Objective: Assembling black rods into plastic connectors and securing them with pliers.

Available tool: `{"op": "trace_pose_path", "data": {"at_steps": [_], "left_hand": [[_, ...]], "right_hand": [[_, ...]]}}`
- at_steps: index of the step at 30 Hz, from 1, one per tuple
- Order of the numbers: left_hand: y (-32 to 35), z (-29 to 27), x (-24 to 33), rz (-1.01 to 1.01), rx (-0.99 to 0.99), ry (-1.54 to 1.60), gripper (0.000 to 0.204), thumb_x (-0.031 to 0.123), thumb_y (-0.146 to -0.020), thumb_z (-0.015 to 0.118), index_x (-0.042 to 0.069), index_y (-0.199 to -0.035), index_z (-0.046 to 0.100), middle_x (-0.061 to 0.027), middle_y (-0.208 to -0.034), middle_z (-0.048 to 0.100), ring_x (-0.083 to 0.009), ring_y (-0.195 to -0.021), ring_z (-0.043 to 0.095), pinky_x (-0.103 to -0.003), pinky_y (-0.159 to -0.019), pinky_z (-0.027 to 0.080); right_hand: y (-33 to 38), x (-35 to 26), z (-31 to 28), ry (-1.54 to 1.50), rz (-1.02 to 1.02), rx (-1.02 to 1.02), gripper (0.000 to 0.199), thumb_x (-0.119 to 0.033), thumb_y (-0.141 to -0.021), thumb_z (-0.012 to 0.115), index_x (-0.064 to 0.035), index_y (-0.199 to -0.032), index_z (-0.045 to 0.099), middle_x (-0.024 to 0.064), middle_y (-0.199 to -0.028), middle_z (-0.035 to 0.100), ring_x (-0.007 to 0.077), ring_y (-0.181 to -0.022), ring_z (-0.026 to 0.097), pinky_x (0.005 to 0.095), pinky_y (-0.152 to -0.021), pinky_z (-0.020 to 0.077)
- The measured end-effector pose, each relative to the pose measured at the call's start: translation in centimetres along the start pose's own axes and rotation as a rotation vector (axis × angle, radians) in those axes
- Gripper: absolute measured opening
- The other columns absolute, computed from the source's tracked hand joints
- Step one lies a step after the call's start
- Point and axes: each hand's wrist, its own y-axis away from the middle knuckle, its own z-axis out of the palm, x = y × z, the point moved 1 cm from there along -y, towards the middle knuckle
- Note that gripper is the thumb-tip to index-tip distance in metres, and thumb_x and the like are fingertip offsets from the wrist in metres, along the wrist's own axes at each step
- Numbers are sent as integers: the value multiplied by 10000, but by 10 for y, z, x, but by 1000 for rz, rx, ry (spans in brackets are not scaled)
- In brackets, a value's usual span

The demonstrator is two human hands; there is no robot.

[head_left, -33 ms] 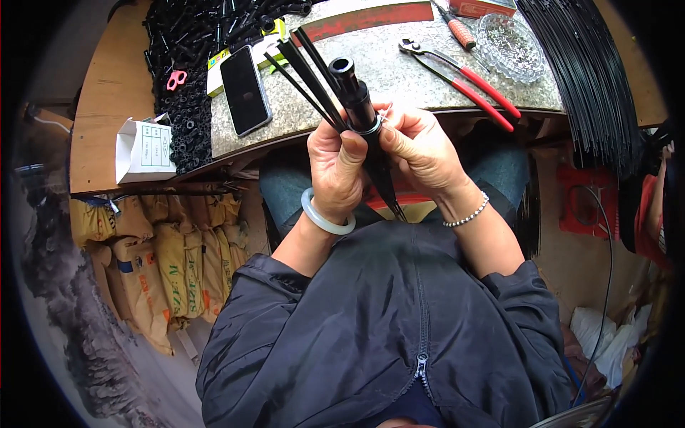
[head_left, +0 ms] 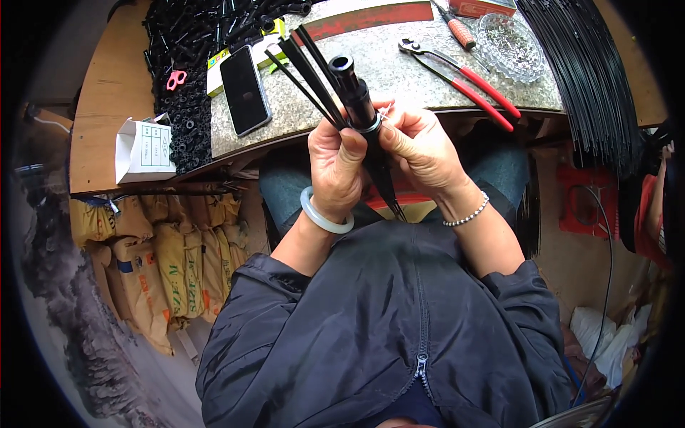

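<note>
I'm looking down on a black stepped tube (head_left: 356, 98), which is standing nearly upright, hollow end up, between both hands above the lap, by the near table edge. Slim black rods (head_left: 312, 71) are fanning out on its left, and a tapering black bundle (head_left: 383, 187) is running below it toward the jacket. The left hand (head_left: 334, 167) is closing around the rods and tube, thumb lying against the bundle. The right hand (head_left: 427, 150) is pinching a thin pale strand (head_left: 385, 114) between thumb and forefinger, just beside the tube's pale ring (head_left: 370, 128). Beyond, on the speckled slab (head_left: 385, 75), I'm seeing a smartphone (head_left: 246, 90) lying left, with red-handled pliers (head_left: 467, 84) and a clear glass dish (head_left: 526, 77) resting right. Farther right, long black rods (head_left: 581, 78) are hanging over the edge.
</note>
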Motion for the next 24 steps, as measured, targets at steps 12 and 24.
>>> {"op": "trace_pose_path", "data": {"at_steps": [12,24], "left_hand": [[-32,-7,26,-92,-218,288,567,61,-785,652,-69,-1278,403,-48,-736,533,-183,-716,598,-335,-718,516],[-12,24,46,-34,35,-457,218,34,-917,536,-53,-1103,607,79,-541,464,19,-410,357,-166,-374,253]], "right_hand": [[22,55,-6,993,-90,128,260,-162,-782,739,-13,-917,574,111,-704,600,138,-625,564,298,-607,468],[11,-30,44,1468,-875,170,1000,-585,-550,767,33,-1265,440,166,-1179,489,307,-1053,476,396,-881,414]]}}
